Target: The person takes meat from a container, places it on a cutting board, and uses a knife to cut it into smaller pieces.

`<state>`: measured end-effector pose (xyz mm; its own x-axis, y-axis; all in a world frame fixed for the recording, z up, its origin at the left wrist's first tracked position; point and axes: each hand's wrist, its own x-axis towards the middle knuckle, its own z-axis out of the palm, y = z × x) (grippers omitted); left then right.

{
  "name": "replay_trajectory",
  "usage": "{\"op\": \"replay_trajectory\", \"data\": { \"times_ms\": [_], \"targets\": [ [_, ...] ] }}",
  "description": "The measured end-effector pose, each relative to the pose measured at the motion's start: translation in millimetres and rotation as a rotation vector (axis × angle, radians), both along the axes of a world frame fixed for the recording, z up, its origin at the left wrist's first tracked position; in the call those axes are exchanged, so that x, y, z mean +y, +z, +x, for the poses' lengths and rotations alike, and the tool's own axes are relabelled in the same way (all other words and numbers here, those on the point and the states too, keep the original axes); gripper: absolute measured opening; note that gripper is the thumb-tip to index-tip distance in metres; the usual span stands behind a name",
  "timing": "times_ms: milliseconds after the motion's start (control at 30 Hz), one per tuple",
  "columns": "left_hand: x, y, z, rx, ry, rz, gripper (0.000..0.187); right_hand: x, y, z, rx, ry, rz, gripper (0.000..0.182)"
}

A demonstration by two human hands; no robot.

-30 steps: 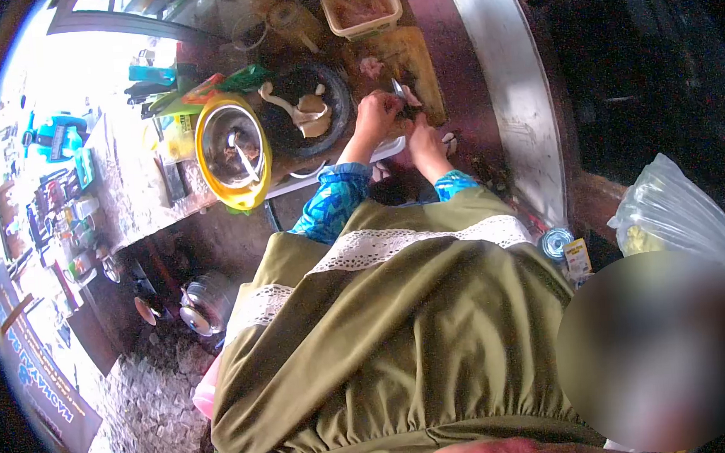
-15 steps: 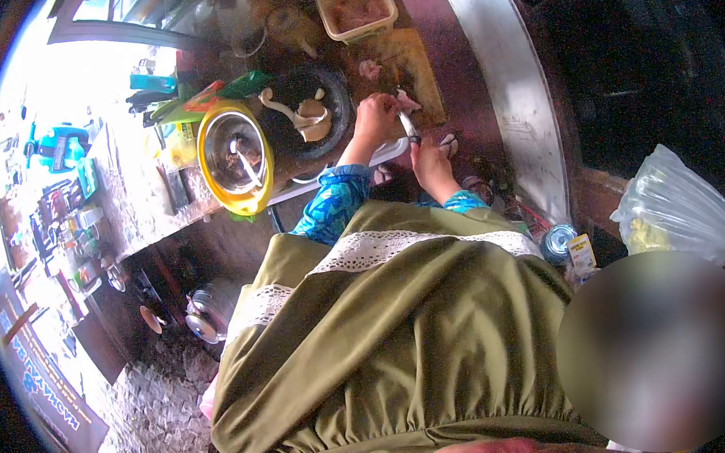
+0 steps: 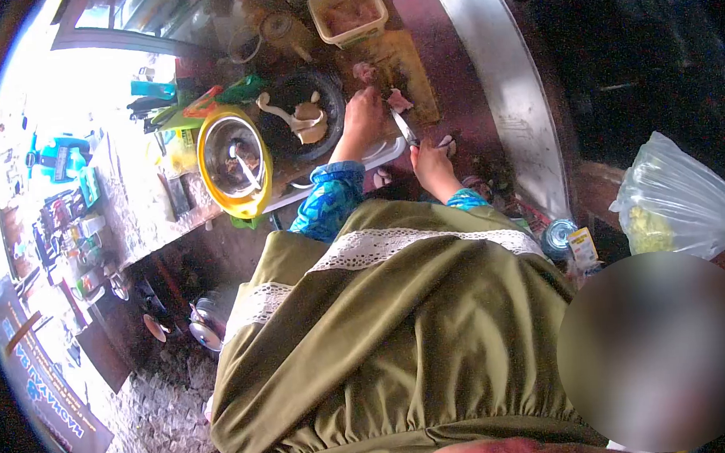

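Note:
My right hand (image 3: 434, 169) is closed around a knife (image 3: 404, 128), its blade pointing up and left over the near edge of the wooden cutting board (image 3: 417, 67). A pink piece of meat (image 3: 400, 101) lies on the board just beyond the blade tip. My left hand (image 3: 362, 117) is at the board's left edge, fingers drawn together; what they hold, if anything, is too small to make out. Another lump of meat (image 3: 364, 72) lies just past those fingers. Left of my left hand stands a dark mortar (image 3: 340, 103) with a pale pestle (image 3: 310, 128) in it.
A white tub (image 3: 349, 36) with meat stands behind the board. A yellow basin (image 3: 210, 182) holding a metal bowl with a spoon is left of the mortar. A plastic bag (image 3: 683, 198) and a blue-topped jar (image 3: 559, 239) are at the right.
My left hand has moved left, away from the knife and the pink meat piece. That piece now lies uncovered on the board. The knife stays in my right hand.

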<state>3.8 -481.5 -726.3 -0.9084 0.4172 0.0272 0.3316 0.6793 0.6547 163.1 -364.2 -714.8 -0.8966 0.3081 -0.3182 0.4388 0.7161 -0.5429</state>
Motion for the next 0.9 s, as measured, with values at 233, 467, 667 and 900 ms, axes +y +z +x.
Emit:
{"op": "replay_trajectory", "data": {
  "times_ms": [233, 467, 667, 900],
  "targets": [
    [-2, 20, 7, -0.049, -0.054, -0.141, 0.019, 19, 16, -3, 0.141, 0.031, 0.093, 0.032],
    [-7, 21, -12, -0.085, -0.085, -0.222, 0.022, 17, 3, -23, -0.004, 0.024, 0.140, 0.033],
    [-11, 51, -48, 0.082, -0.029, -0.095, 0.020, 20, 6, -22, 0.060, 0.054, 0.102, 0.033],
    [4, 36, -35, 0.025, 0.028, -0.046, 0.025, 43, 2, -7, 0.173, 0.045, 0.094, 0.033]
  ]
}}
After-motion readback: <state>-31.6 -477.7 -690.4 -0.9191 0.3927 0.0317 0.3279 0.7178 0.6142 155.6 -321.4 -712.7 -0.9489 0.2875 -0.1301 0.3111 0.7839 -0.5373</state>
